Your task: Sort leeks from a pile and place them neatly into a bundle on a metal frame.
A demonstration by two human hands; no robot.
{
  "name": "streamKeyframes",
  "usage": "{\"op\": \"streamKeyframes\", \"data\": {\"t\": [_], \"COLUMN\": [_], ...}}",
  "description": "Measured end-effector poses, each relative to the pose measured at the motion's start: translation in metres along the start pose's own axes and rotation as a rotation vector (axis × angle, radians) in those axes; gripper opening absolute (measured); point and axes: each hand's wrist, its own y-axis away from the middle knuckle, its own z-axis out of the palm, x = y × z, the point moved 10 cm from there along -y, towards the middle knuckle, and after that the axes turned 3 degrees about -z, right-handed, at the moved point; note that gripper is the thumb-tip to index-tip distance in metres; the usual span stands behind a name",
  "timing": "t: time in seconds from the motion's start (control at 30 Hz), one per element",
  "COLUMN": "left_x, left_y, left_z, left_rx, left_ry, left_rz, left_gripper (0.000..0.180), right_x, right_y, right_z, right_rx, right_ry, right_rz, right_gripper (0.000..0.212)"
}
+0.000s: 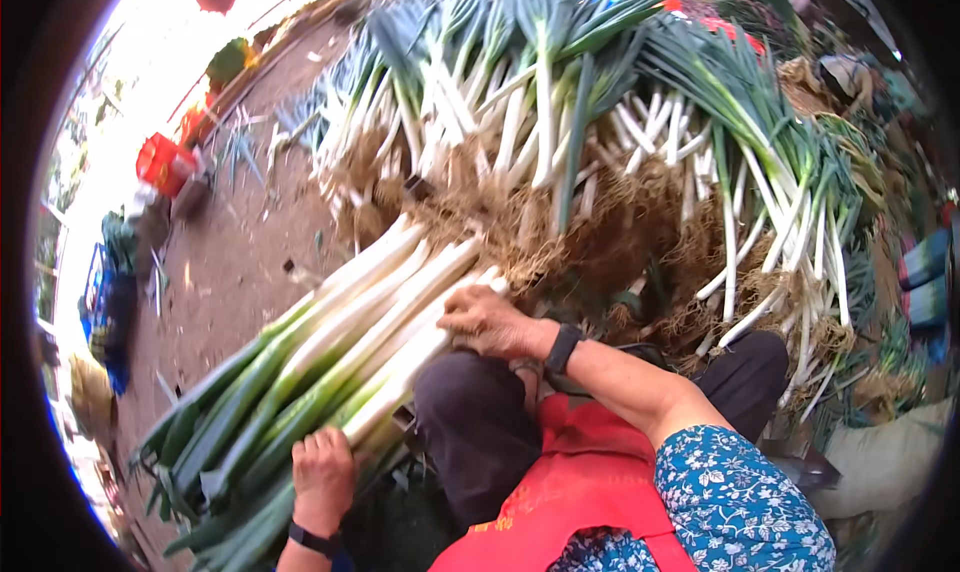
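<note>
A row of large green onions (350, 317) lies in front of me, white root ends pointing up and to the right, green leaves toward the lower left. My left hand (322, 472) has its fingers curled round the nearest green onion where white turns to green. Near the root end of that same stalk, my right hand (487, 320) grips the white part with bent fingers. Its fingertips are partly hidden by the hand itself. Both wrists carry dark bands.
Beyond my hands spreads a big heap of green onions (545, 112) with tangled brown roots (470, 207), continuing to the right. Bare soil (230, 242) stretches at left. A red container (166, 166) stands far left; a pale sack (885, 457) lies at right. My dark-trousered knee (470, 422) is close to the row.
</note>
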Motion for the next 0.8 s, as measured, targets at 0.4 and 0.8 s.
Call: {"op": "streamKeyframes", "data": {"t": [0.4, 0.8], "left_x": [-0.014, -0.004], "left_y": [0.0, -0.005], "left_z": [0.037, 0.014], "left_rx": [-0.674, -0.074], "left_ry": [-0.111, -0.038], "left_rz": [-0.104, 0.008], "left_gripper": [0.06, 0.064], "right_x": [0.218, 0.12], "right_y": [0.023, 0.004], "right_z": [-0.204, -0.112], "right_rx": [0.764, 0.489], "right_ry": [-0.004, -1.658], "right_rz": [0.749, 0.689], "right_gripper": [0.058, 0.026]}}
